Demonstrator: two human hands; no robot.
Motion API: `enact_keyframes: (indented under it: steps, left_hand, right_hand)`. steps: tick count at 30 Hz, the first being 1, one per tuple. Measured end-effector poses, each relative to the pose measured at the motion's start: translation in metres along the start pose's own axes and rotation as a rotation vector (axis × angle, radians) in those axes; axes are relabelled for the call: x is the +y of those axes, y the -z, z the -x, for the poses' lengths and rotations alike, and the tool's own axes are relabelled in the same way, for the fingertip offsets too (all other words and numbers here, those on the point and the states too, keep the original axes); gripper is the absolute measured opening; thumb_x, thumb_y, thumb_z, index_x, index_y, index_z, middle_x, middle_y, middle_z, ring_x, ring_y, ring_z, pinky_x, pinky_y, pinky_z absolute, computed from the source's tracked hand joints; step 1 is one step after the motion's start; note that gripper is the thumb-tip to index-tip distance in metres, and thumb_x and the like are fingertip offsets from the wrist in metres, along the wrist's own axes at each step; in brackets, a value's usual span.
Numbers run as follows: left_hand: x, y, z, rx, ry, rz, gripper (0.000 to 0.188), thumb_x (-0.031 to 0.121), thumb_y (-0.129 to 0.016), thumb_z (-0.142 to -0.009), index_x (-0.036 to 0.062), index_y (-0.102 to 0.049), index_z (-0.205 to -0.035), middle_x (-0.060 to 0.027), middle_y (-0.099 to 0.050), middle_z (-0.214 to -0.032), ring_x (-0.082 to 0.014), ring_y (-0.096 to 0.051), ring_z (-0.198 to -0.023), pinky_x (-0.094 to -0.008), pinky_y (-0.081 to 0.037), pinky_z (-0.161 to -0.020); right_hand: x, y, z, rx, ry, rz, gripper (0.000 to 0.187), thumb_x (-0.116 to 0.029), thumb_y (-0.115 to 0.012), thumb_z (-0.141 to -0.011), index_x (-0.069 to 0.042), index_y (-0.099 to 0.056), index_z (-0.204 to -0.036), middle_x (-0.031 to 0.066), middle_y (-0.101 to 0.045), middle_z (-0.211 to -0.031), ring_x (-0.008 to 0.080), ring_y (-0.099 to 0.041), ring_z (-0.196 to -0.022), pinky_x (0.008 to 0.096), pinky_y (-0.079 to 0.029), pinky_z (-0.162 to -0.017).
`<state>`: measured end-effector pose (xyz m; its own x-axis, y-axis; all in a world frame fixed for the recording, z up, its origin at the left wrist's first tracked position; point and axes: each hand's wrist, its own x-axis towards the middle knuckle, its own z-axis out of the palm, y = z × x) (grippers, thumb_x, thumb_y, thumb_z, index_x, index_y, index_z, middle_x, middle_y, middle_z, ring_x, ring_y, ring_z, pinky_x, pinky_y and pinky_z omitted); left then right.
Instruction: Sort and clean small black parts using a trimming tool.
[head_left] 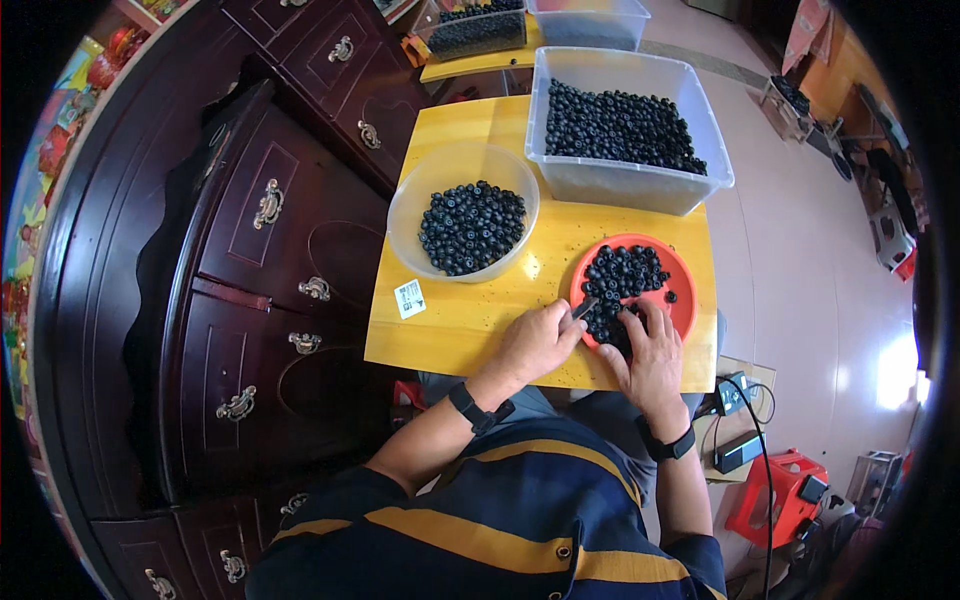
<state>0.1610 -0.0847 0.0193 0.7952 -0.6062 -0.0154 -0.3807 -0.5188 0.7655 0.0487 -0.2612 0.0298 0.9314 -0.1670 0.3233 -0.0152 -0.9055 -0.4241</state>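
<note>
Head view. Yellow table (450, 330) at centre. Orange plate (682, 285) of dark berries (622, 272) at 4 o'clock on the table. Left hand (535, 343) curled, pinching a small dark tool (584, 308) at the plate's 8 o'clock rim. Right hand (652, 355) loosely open, fingertips on berries at the plate's 6 o'clock. Round bowl (420, 195) at 10 o'clock; clear tub (625, 185) at 1 o'clock, both holding berries.

An orange plate (680, 275) sits at the near right of the yellow table, holding a heap of dark round berries (622, 275). A small dark tool (583, 308) lies angled across its near left rim.
</note>
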Motion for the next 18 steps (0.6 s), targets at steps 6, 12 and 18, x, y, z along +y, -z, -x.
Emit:
enact_keyframes:
  steps: [6,12,18]
  left_hand:
    - [-0.0012,-0.0009,-0.0001,0.001,-0.016,0.002,0.026,0.024,-0.064,-0.095,0.0008,-0.057,-0.086,-0.0174,-0.066,-0.074,-0.0392,-0.066,-0.071,-0.0463,-0.051,-0.064]
    - [-0.0018,-0.0014,-0.0002,-0.004,-0.007,-0.017,0.026,0.025,-0.063,-0.096,0.0004,-0.06,-0.087,-0.02,-0.068,-0.078,-0.041,-0.067,-0.075,-0.0483,-0.051,-0.066]
    - [-0.001,-0.0018,-0.0011,-0.001,-0.013,-0.044,0.027,0.026,-0.063,-0.096,0.0009,-0.061,-0.087,-0.0221,-0.066,-0.077,-0.0426,-0.066,-0.074,-0.049,-0.051,-0.065]
  right_hand:
    - [-0.0009,-0.0063,0.0055,-0.018,-0.062,-0.015,0.04,-0.031,-0.069,-0.088,-0.005,-0.062,-0.118,0.0155,-0.057,-0.118,0.0348,-0.057,-0.108,0.0454,-0.047,-0.091]
    - [-0.0035,-0.0046,0.0003,0.034,0.013,0.013,0.037,-0.032,-0.07,-0.087,-0.007,-0.066,-0.114,0.0135,-0.059,-0.113,0.0333,-0.057,-0.104,0.0447,-0.049,-0.087]
    - [-0.0017,-0.0035,-0.0005,-0.021,-0.032,-0.002,0.036,-0.035,-0.071,-0.087,-0.008,-0.067,-0.11,0.0135,-0.059,-0.105,0.0335,-0.059,-0.101,0.0449,-0.05,-0.084]
